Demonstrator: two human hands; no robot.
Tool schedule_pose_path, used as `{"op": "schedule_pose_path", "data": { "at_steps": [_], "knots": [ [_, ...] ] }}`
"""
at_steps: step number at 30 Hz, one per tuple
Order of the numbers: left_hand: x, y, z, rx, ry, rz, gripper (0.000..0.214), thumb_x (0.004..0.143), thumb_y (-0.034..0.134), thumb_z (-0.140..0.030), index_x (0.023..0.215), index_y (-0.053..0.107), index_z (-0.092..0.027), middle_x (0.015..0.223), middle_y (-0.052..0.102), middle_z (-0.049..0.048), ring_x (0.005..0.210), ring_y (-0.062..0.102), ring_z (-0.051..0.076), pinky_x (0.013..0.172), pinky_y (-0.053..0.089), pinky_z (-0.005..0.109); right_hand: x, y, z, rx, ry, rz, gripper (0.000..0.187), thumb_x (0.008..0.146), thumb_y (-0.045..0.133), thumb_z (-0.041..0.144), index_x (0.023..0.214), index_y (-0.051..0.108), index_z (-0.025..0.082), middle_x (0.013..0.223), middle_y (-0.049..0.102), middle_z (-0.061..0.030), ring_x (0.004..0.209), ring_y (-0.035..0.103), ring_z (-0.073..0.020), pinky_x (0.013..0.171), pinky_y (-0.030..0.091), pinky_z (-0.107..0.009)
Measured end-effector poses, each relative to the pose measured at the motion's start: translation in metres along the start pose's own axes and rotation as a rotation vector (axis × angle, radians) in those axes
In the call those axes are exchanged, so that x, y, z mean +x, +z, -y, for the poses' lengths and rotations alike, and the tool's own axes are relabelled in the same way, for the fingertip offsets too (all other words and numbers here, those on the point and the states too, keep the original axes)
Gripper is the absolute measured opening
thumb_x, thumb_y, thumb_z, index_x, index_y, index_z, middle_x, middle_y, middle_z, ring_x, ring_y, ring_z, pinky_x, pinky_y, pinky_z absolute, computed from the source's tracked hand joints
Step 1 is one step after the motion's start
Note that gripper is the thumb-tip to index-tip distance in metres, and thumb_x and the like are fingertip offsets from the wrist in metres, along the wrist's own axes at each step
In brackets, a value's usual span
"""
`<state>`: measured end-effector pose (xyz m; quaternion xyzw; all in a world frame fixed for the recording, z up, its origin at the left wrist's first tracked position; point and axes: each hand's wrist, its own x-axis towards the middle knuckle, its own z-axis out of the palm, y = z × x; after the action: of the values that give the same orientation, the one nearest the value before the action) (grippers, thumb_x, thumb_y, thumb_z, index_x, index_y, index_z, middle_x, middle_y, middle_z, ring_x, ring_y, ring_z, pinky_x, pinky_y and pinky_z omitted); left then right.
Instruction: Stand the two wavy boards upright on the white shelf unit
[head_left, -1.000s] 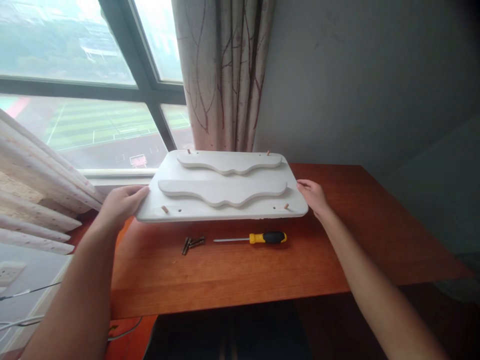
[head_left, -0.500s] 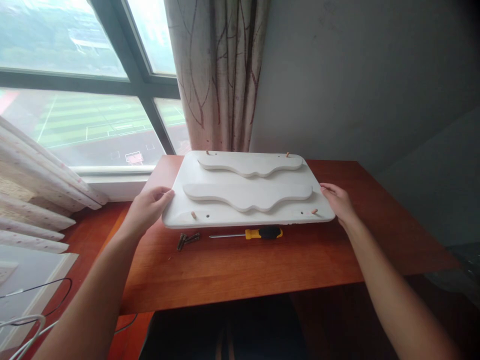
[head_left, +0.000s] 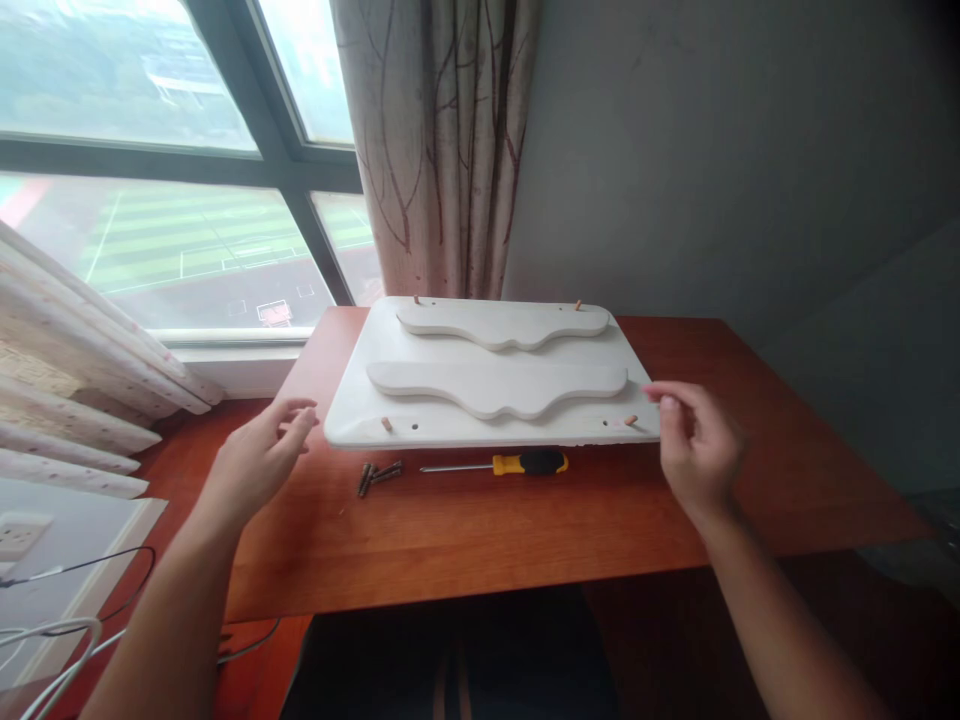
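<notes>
A white rounded board point(head_left: 349, 405) lies flat on the wooden table, with wooden dowels point(head_left: 387, 424) standing up near its corners and small holes beside them. Two white wavy-edged panels rest on it: a near panel point(head_left: 499, 390) and a far panel point(head_left: 502, 325). My left hand point(head_left: 259, 455) hovers just off the board's left edge, fingers loosely curled and apart, holding nothing. By the board's near right corner is my right hand point(head_left: 697, 440), empty, its fingers partly bent and apart. A yellow-and-black screwdriver point(head_left: 529, 463) and several screws point(head_left: 375, 475) lie in front of the board.
The reddish wooden table point(head_left: 465, 540) ends in a near edge close to my body. Curtains point(head_left: 442, 150) and a window stand behind and to the left, with a grey wall point(head_left: 712, 170) at the back right. Cables point(head_left: 67, 640) hang at the lower left.
Both hands have let go of the board's side edges. My left hand has drawn back to the left and nearer; my right hand has come toward me. The board stays in place.
</notes>
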<state>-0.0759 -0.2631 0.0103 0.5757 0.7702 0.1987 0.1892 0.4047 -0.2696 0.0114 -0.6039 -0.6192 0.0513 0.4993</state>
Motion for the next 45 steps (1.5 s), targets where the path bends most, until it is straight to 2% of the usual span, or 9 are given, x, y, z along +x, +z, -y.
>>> {"op": "schedule_pose_path", "data": {
  "at_steps": [2,4,5,8,12,17,20,32,45],
  "knots": [
    [-0.019,0.005,0.001,0.122,0.033,0.011,0.033,0.092,0.049,-0.047,0.108,0.065,-0.023,0.09,0.072,0.0027,0.08,0.067,0.021,0.071,0.042,0.027,-0.028,0.008,0.026,0.07,-0.4,0.19,0.031,0.088,0.055,0.013,0.112,0.068,0.028,0.104,0.073,-0.0045,0.099,0.069,-0.0212,0.092,0.056,-0.039],
    [-0.037,0.015,-0.002,0.176,0.119,0.023,0.03,0.092,0.048,-0.047,0.099,0.063,-0.022,0.088,0.07,0.0033,0.078,0.066,0.022,0.068,0.041,0.028,-0.052,0.023,0.041,0.054,-0.628,0.447,0.045,0.088,0.053,0.008,0.127,0.063,0.028,0.117,0.072,-0.0038,0.11,0.066,-0.0216,0.097,0.055,-0.041],
    [-0.045,0.02,-0.004,0.199,0.167,0.022,0.031,0.093,0.046,-0.048,0.095,0.062,-0.022,0.088,0.069,0.0034,0.075,0.065,0.021,0.066,0.04,0.028,-0.062,0.032,0.045,0.022,-0.67,0.521,0.047,0.088,0.052,0.008,0.13,0.061,0.026,0.123,0.069,-0.0045,0.116,0.064,-0.0227,0.1,0.054,-0.042],
    [-0.063,0.038,-0.012,0.288,0.252,-0.016,0.036,0.094,0.044,-0.055,0.093,0.059,-0.022,0.095,0.066,0.0043,0.073,0.064,0.021,0.061,0.04,0.029,-0.082,0.054,0.044,-0.125,-0.624,0.593,0.048,0.091,0.05,0.01,0.137,0.056,0.021,0.136,0.062,-0.0094,0.127,0.056,-0.0274,0.105,0.05,-0.049],
    [-0.071,0.057,-0.019,0.326,0.371,-0.041,0.036,0.095,0.047,-0.053,0.11,0.061,-0.023,0.115,0.065,0.0071,0.084,0.068,0.024,0.063,0.046,0.03,-0.089,0.064,0.034,-0.249,-0.565,0.617,0.045,0.092,0.051,0.012,0.137,0.056,0.017,0.143,0.056,-0.0119,0.13,0.05,-0.031,0.108,0.044,-0.053],
    [-0.067,0.072,-0.024,0.255,0.534,-0.051,0.029,0.098,0.047,-0.039,0.111,0.067,-0.023,0.116,0.066,0.0084,0.091,0.07,0.025,0.076,0.053,0.032,-0.084,0.063,0.027,-0.231,-0.501,0.602,0.038,0.094,0.05,0.01,0.13,0.059,0.018,0.126,0.065,-0.0109,0.112,0.057,-0.0275,0.094,0.052,-0.046],
    [-0.066,0.077,-0.03,0.244,0.578,-0.024,0.028,0.097,0.049,-0.037,0.111,0.068,-0.023,0.114,0.067,0.009,0.095,0.07,0.026,0.078,0.055,0.033,-0.079,0.061,0.021,-0.162,-0.483,0.602,0.04,0.091,0.046,0.0,0.123,0.062,0.019,0.118,0.065,-0.009,0.108,0.058,-0.0237,0.094,0.053,-0.041],
    [-0.082,0.096,-0.058,0.232,0.62,0.028,0.026,0.098,0.05,-0.035,0.112,0.067,-0.022,0.116,0.068,0.009,0.1,0.069,0.027,0.08,0.057,0.037,-0.079,0.028,-0.006,-0.15,-0.429,0.564,0.043,0.09,0.046,0.0,0.125,0.06,0.021,0.119,0.064,-0.0093,0.111,0.059,-0.0242,0.095,0.054,-0.043],
    [-0.089,0.092,-0.058,0.23,0.6,-0.015,0.028,0.098,0.051,-0.038,0.118,0.062,-0.022,0.112,0.066,0.0093,0.097,0.069,0.027,0.077,0.056,0.035,-0.079,0.026,-0.01,-0.23,-0.482,0.526,0.042,0.092,0.051,0.007,0.131,0.059,0.021,0.126,0.066,-0.0098,0.115,0.062,-0.0257,0.1,0.055,-0.048]
  ]
}}
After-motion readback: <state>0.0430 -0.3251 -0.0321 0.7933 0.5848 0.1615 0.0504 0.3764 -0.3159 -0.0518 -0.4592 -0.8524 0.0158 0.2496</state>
